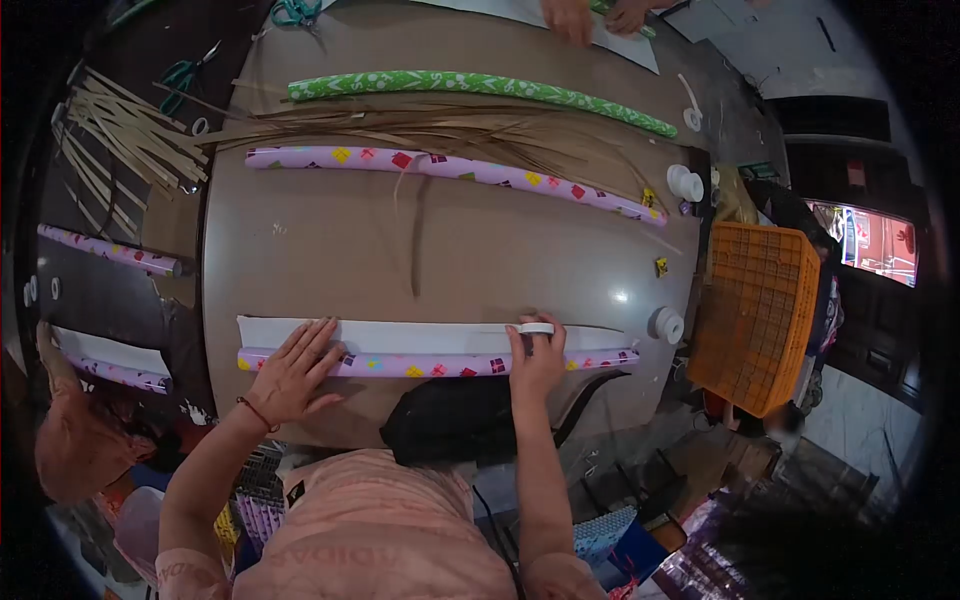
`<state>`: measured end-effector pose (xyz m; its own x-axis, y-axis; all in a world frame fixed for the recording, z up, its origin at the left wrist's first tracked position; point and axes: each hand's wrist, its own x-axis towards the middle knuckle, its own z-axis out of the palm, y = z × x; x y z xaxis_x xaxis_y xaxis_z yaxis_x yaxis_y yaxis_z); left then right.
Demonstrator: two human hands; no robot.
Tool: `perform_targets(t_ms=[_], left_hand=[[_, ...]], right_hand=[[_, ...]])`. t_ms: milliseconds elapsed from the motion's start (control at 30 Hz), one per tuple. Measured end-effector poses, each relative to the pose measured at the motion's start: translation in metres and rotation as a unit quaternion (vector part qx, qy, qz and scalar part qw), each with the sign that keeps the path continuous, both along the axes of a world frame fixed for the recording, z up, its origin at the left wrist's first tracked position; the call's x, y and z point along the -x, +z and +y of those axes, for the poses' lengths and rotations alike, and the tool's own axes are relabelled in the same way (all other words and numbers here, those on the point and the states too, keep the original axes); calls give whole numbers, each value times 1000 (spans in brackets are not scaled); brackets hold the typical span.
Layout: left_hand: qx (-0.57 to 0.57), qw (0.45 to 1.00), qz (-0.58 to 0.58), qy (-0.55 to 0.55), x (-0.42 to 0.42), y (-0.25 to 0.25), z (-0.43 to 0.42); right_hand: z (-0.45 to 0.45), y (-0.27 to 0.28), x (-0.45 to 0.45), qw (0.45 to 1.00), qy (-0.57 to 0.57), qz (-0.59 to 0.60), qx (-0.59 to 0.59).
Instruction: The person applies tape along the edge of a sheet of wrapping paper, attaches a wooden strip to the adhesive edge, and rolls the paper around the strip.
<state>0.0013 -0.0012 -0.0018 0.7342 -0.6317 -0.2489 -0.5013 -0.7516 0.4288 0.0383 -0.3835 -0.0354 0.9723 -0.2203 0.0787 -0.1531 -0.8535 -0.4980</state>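
Note:
In front of me lies a pink gift-patterned wrapping paper roll [430,364], its loose white-backed flap [425,334] spread along the far side. My left hand [297,372] rests flat across the left part of the roll and flap, fingers stretched out. Between the fingers of my right hand [540,362] is a roll of white tape [537,328], held over the flap toward its right end. A black cloth or bag [445,420] lies at the near table edge, between my arms.
Farther back are another pink roll [500,176], thin brown strips [370,128] and a green roll [480,84]. White tape rolls [668,324] sit along the right edge, beside an orange crate [755,310]. Another person's hands [590,18] work at the far side.

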Motion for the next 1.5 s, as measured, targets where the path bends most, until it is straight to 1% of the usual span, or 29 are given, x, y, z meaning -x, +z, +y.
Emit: perform_targets(t_ms=[100,167,300,367,467,600,700,767,900,967,1000,1067,1100,1133,1167,1200,1233,1267,1333,1467,1500], left_hand=[[10,1000,3,3,0,-1,1],[10,1000,-2,2,0,-1,1],[6,1000,2,0,0,-2,2],[10,1000,4,3,0,-2,2],[17,1000,1,11,1,-2,1],[11,1000,10,21,-1,5,-1],[14,999,10,29,-3,10,-2],[26,998,36,43,-4,10,-2],[37,998,30,39,-6,17,0],[65,996,2,55,-4,20,0],[55,997,-1,56,-3,24,-3],[91,995,0,41,-7,29,-23],[91,996,-8,2,-8,24,-36],[109,994,15,-24,-9,22,-54],[126,990,39,-50,-10,21,-76],[133,987,34,-80,-11,17,-98],[138,984,29,-111,-13,13,-119],[132,985,26,-111,-15,14,-136],[109,986,-14,-125,-17,14,-159],[116,987,-11,-114,-21,8,-158],[105,987,-31,-119,-25,6,-155]], right_hand=[[0,1,0,1000,0,7,11],[3,5,-1,1000,-7,9,-14],[4,7,-2,1000,0,9,3],[7,13,-4,999,-12,32,-17],[6,11,-3,999,-12,34,-20],[5,9,-3,999,-10,13,-41],[5,8,-3,999,0,-9,-32],[3,6,-2,999,29,-31,-26],[2,5,-3,998,24,-41,-35],[1,6,-2,999,24,-21,-28],[0,4,-2,999,25,-24,-37],[-1,0,-1,999,30,-43,-7],[-2,-2,-1,998,36,-46,-1],[-2,-1,-2,998,37,-51,-8],[-1,1,-2,999,20,-26,-31],[0,4,-2,999,4,0,-53],[1,7,-2,999,12,-17,-46],[0,5,-2,998,12,-21,-52],[-3,1,-2,998,44,-52,-19],[-2,-1,0,999,25,-24,-38],[-1,-1,0,999,20,-18,-37]])
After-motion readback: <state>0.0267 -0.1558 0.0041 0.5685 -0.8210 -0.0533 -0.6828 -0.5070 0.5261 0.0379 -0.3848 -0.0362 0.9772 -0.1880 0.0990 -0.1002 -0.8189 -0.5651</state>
